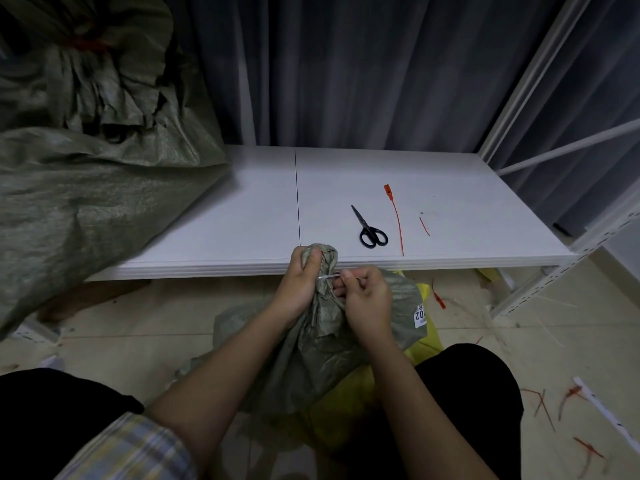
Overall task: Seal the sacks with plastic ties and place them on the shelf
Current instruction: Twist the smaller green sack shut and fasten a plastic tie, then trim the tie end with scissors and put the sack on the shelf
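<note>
Up at the left, a large grey-green woven sack (pixel 86 188) lies slumped across the end of the low white shelf board (pixel 450 188), its gathered neck bound with a red tie (pixel 90 46) near the top corner. Beside the shelf's right end rises a white perforated metal upright (pixel 568 268).

Lower down, a smaller grey-green woven sack (pixel 311 358) sits on the tiled floor between the person's knees, just in front of the shelf edge, with a white printed label (pixel 419 315) on its right side and some yellow material (pixel 427 344) beneath it. The left hand (pixel 300 284) is wrapped tightly around the bunched neck of this sack, thumb on top. The right hand (pixel 367 299) pinches the end of a thin white plastic tie (pixel 328 278) that runs to the neck.

On the shelf lie black-handled scissors (pixel 369 228), closed, and just to their right a long orange plastic tie (pixel 396 216), then a short red offcut (pixel 424 226). Red scraps (pixel 543 407) litter the floor at right.
</note>
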Tool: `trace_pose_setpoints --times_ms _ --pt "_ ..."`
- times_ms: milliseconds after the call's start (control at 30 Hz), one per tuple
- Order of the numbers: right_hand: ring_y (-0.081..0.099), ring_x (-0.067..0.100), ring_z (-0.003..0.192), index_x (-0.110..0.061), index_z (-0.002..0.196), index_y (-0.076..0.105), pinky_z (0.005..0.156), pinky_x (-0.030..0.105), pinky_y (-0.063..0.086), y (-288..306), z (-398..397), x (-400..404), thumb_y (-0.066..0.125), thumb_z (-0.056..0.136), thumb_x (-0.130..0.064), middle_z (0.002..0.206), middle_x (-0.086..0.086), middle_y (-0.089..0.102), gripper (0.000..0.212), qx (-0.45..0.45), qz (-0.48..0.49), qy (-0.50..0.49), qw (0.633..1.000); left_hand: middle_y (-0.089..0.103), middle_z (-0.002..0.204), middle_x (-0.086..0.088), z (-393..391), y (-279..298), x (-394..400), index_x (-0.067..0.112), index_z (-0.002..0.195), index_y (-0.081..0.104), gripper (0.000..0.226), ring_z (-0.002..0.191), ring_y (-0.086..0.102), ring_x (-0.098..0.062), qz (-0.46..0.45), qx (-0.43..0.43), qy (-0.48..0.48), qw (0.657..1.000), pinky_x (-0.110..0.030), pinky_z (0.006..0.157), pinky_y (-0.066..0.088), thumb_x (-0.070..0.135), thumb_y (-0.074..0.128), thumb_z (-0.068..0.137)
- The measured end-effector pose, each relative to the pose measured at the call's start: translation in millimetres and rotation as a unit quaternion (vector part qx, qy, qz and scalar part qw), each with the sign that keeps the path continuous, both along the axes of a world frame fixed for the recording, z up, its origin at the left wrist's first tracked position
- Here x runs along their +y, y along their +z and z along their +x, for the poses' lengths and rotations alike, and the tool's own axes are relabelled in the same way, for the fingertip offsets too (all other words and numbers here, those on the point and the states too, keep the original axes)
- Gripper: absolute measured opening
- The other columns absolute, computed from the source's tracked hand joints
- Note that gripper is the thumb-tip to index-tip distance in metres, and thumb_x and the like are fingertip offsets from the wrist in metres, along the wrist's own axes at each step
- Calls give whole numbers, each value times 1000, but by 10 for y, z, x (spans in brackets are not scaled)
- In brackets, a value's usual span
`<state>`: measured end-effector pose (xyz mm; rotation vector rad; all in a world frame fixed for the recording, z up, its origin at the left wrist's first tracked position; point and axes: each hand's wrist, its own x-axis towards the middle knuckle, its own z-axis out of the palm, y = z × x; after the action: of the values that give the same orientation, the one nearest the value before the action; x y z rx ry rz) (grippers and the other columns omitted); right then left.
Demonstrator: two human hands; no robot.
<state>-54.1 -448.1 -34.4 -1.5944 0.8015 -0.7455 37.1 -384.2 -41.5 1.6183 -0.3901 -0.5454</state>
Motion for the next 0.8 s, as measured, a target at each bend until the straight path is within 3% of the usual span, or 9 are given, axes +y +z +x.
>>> trace_pose_setpoints --times_ms 167,267,367,467,567,633,700,800 --pt "63 2 60 -14 72 60 61 15 51 121 -40 -83 65 86 -5 69 3 66 17 -46 35 35 998 58 110 -6 81 94 44 21 116 42 31 103 59 -20 -6 59 -44 997 -40 96 47 42 47 94" --pt "59 0 57 -10 74 65 58 15 49 197 -33 -200 68 83 -6 67 2 65 10 -49 23 28 998 56 112 -8 143 160 84 22 121 36 43 98 59 -19 -58 132 -121 982 -36 92 48 17 62 88" --pt "58 3 54 -8 77 66 57 18 51 237 54 -301 65 85 -5 63 3 65 9 -54 59 18 997 59 116 -7 206 179 83 21 125 32 52 98 61 -15 -29 85 -165 982 -29 87 51 8 64 86" --pt "60 1 50 -5 78 66 54 14 52 279 153 -392 59 89 -4 56 -5 66 13 -68 99 53 991 62 113 -12 247 135 46 12 127 40 46 94 64 -15 -31 71 -128 989 -30 87 51 8 63 87" --pt "62 8 55 1 90 66 55 19 54 242 275 -640 50 96 -17 66 6 67 25 -58 122 35 990 64 107 -12 298 34 8 9 126 44 44 88 63 -17 -44 83 -75 993 -35 87 50 4 62 86" --pt "64 18 66 -2 88 67 62 28 55 110 394 -923 51 96 -18 74 12 67 24 -11 79 -31 996 64 105 -11 354 -22 -20 9 126 45 44 87 64 -18 -41 86 -66 993 -35 86 51 5 63 86" --pt "65 28 83 -3 88 69 76 36 54 -68 533 -1192 52 93 -16 88 15 69 22 114 -29 -58 991 64 108 -12 411 -47 -48 10 126 45 46 90 65 -20 -38 95 -63 993 -37 88 52 7 65 85" --pt "61 34 97 2 99 69 76 30 47 -310 746 -1486 47 93 -12 104 19 68 26 246 -141 -16 959 65 101 -8 453 -61 -101 9 125 46 44 87 64 -19 -38 103 -69 992 -34 86 52 5 64 85"
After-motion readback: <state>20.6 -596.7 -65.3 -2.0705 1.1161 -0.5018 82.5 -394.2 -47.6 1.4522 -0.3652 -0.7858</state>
